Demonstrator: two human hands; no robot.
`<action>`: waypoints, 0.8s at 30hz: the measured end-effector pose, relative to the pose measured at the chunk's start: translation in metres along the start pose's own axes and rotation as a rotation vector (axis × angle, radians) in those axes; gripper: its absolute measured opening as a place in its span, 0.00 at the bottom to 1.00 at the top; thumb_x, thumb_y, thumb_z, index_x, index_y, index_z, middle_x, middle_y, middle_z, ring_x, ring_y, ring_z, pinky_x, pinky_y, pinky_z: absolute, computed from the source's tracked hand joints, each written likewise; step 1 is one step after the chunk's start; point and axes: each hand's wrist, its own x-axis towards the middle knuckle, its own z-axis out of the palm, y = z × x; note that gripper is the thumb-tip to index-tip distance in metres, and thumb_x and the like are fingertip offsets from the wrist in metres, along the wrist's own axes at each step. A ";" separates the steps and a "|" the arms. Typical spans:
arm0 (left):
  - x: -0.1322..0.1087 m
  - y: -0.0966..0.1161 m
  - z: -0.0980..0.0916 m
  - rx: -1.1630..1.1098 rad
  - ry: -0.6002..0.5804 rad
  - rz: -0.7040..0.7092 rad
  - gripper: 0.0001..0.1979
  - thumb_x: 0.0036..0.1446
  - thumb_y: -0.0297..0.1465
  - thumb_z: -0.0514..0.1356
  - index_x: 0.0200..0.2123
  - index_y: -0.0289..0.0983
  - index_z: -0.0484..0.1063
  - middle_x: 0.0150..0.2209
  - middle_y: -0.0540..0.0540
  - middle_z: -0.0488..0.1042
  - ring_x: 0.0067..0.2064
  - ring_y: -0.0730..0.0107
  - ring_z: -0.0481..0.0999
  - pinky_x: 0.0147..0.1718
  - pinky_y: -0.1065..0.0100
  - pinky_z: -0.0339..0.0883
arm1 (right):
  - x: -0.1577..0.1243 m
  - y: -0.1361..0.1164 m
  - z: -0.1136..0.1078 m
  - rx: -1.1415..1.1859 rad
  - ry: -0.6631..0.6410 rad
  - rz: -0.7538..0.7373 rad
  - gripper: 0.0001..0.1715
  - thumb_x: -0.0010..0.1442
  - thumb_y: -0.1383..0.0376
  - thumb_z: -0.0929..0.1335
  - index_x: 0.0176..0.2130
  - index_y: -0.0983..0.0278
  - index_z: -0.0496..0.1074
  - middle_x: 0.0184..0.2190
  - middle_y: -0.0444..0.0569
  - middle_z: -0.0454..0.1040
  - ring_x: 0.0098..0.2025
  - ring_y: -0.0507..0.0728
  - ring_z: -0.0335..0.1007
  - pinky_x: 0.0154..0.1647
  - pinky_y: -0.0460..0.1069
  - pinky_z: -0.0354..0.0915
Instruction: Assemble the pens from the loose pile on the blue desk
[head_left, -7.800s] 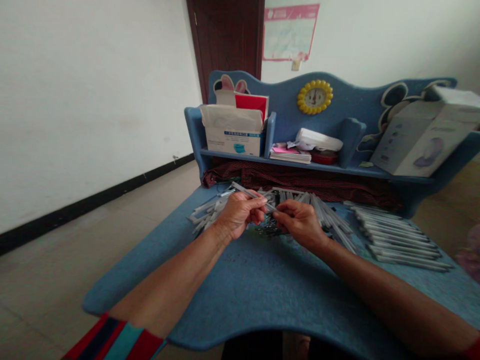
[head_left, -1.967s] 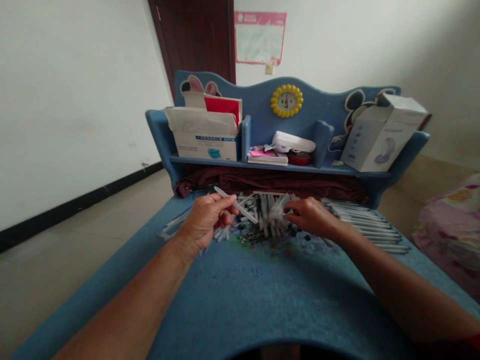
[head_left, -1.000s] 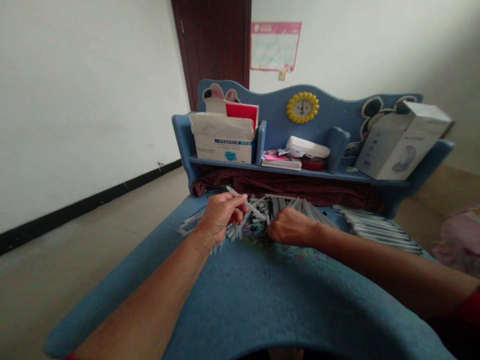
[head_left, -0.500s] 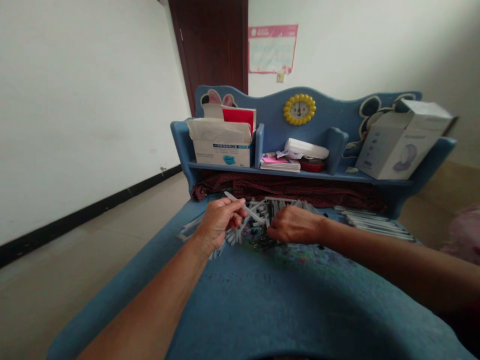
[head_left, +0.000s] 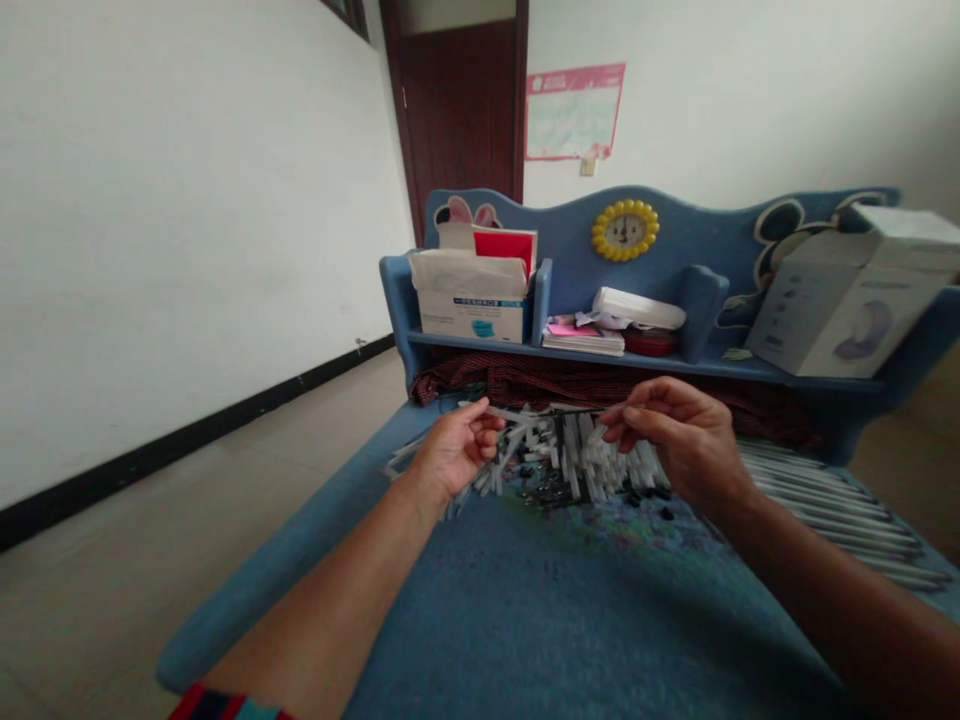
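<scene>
My left hand [head_left: 463, 447] is closed on a whitish translucent pen barrel [head_left: 511, 413], which points to the right. My right hand [head_left: 679, 435] pinches the end of a thin dark pen refill [head_left: 570, 411] between thumb and fingers. The refill spans the gap between both hands, in line with the barrel; whether its tip is inside the barrel is hard to make out. Below the hands, a heap of loose pen barrels [head_left: 589, 460] lies on the blue table [head_left: 510, 620]. Small black pen parts [head_left: 551, 490] are scattered along its front edge.
On the right lies a row of long pens [head_left: 847, 510]. Behind the heap is a dark red checked cloth [head_left: 517, 378] under a blue shelf [head_left: 555, 350]. The shelf holds a mask box [head_left: 469, 310], papers [head_left: 581, 338] and a white carton [head_left: 821, 300]. A yellow clock [head_left: 625, 231] is above.
My right hand has risen from the heap and moved right, now with a refill in its fingers. The barrel in my left hand has turned to lie nearly level. The view has shifted slightly.
</scene>
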 end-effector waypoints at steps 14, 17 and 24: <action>-0.001 0.002 -0.001 -0.130 0.010 -0.040 0.13 0.60 0.27 0.54 0.23 0.32 0.66 0.20 0.45 0.71 0.14 0.81 0.62 0.11 0.80 0.55 | -0.001 -0.006 -0.001 -0.014 0.021 -0.014 0.06 0.49 0.69 0.71 0.30 0.65 0.69 0.27 0.49 0.79 0.24 0.55 0.75 0.23 0.48 0.69; -0.003 0.002 0.002 -0.138 0.015 -0.042 0.13 0.60 0.27 0.53 0.23 0.31 0.66 0.20 0.45 0.70 0.14 0.82 0.62 0.11 0.80 0.54 | -0.001 -0.005 -0.002 -0.002 0.009 -0.012 0.06 0.50 0.69 0.71 0.30 0.65 0.70 0.27 0.49 0.79 0.25 0.55 0.75 0.23 0.48 0.69; -0.008 0.000 0.008 -0.153 0.004 -0.055 0.14 0.61 0.26 0.52 0.23 0.30 0.67 0.20 0.44 0.71 0.15 0.82 0.63 0.11 0.80 0.55 | -0.003 0.001 0.001 0.020 -0.010 0.003 0.06 0.50 0.69 0.71 0.30 0.65 0.69 0.29 0.49 0.79 0.27 0.56 0.76 0.25 0.48 0.70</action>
